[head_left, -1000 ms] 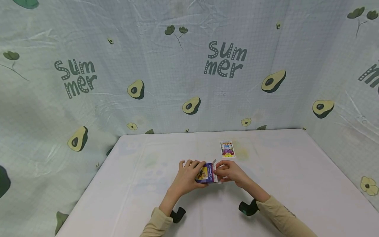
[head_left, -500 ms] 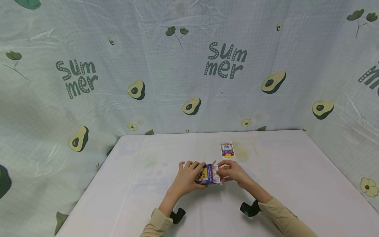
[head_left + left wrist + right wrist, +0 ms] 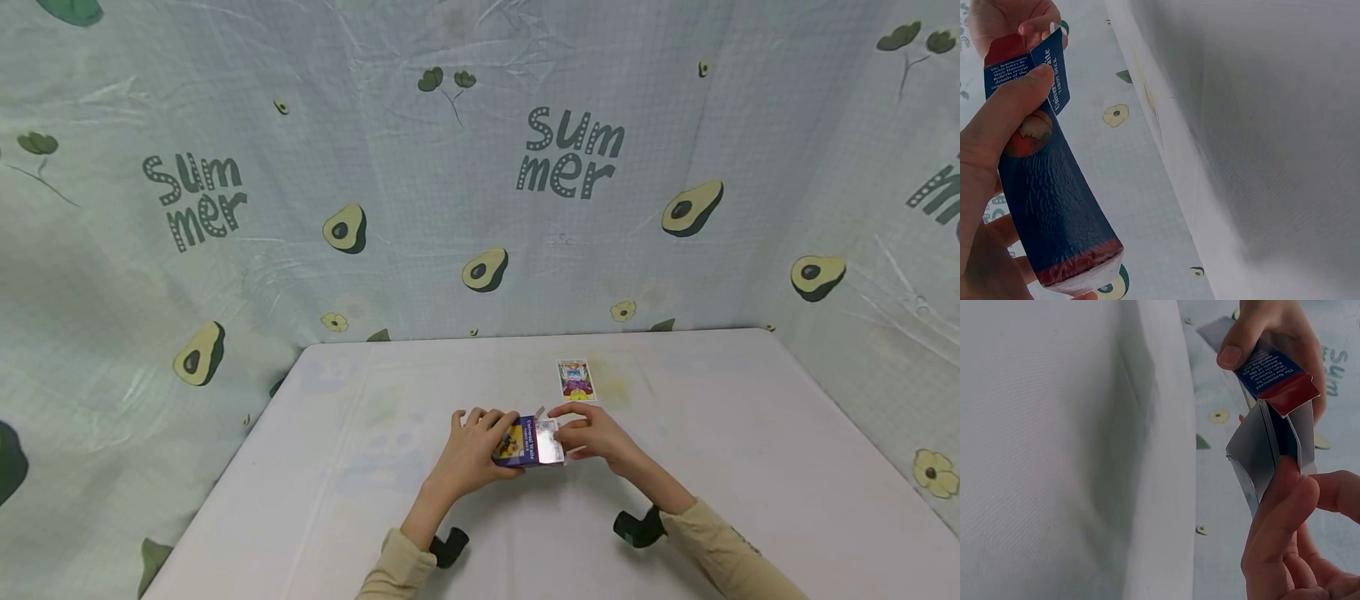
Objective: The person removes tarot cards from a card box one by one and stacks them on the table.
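Box [image 3: 1057, 197]: dark blue, red ends [image 3: 1085, 261], white lettering [image 3: 1009, 72] are being shown. From it, one o'clock: purple and yellow are being displayed on white-edged card [image 3: 576, 380]. Twelve: pale backdrop [image 3: 408, 158] is being patterned with green avocados [image 3: 485, 269] and "summer" print [image 3: 567, 152]. Four and seven: beige sleeves [image 3: 726, 546] are being worn.

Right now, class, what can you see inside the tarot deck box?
At the open end of the box, thin layered edges show, possibly cards, near the right hand. Deeper contents cannot be seen: the walls cover them.
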